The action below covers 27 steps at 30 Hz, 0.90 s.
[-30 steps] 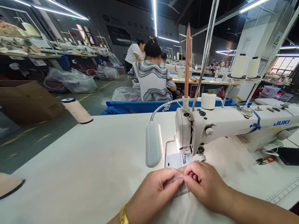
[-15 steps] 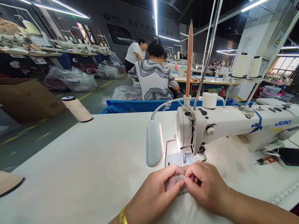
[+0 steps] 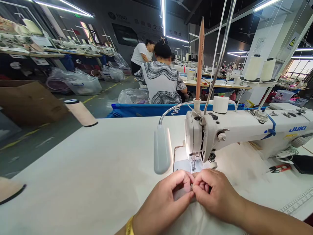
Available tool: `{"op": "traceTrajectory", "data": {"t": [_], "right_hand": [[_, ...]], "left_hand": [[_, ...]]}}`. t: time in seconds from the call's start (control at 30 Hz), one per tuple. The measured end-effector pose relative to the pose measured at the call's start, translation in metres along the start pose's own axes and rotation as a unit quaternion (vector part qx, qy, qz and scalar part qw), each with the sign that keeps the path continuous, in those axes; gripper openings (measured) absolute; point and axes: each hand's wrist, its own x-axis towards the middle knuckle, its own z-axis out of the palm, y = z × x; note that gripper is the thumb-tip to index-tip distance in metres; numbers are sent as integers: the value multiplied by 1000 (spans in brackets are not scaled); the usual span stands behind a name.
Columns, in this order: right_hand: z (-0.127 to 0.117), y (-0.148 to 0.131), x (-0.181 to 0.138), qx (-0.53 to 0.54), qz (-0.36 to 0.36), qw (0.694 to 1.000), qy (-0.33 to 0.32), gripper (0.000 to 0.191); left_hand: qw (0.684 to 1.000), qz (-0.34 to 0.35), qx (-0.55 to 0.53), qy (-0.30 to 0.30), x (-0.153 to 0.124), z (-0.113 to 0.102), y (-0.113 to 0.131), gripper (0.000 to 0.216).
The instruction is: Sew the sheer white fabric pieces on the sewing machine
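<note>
Pale, thin fabric (image 3: 195,215) is pinched between both my hands, just in front of the sewing machine's needle area. My left hand (image 3: 166,197) holds it with thumb and fingertips, the fingers curled. Close against it, my right hand (image 3: 215,194) grips the same fabric, fingertips pressed together. The fingertips of the two hands nearly touch, and the exact edge they hold is partly hidden. Behind them the presser foot (image 3: 193,165) of the white sewing machine (image 3: 234,130) stands over the metal plate (image 3: 181,163). More sheer fabric (image 3: 242,161) lies under the machine arm.
A grey lamp (image 3: 162,151) hangs left of the needle. On the right lie thread snips (image 3: 280,168), a phone (image 3: 303,164) and a clear ruler (image 3: 299,200). A beige thread cone (image 3: 81,113) is at the table's far left edge. Two people are beyond the blue cloth (image 3: 141,111).
Both hands keep their pinch on the fabric beside the presser foot. The left fingers have shifted slightly and curl closer to the right fingertips. The view has moved a little.
</note>
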Motion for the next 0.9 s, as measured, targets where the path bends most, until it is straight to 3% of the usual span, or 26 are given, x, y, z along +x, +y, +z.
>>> {"op": "traceTrajectory", "data": {"t": [0.13,0.4,0.57,0.73,0.9], "right_hand": [[0,0,0,-4,3,1000,4,18],[0,-1,1,-10,16,1000,-1,15],[1,0,2,-8,15,1000,2,14],[0,-1,1,-1,21,1000,-3,13],[2,-2,3,-31,24,999,-12,17]], "left_hand": [[999,-48,-7,13,-1,2,-1,22],[999,-51,-4,9,-2,2,-8,21],[999,-25,26,-26,0,1,-12,27],[997,0,77,0,1,1,-19,28],[984,77,156,34,1,2,-18,33]]}}
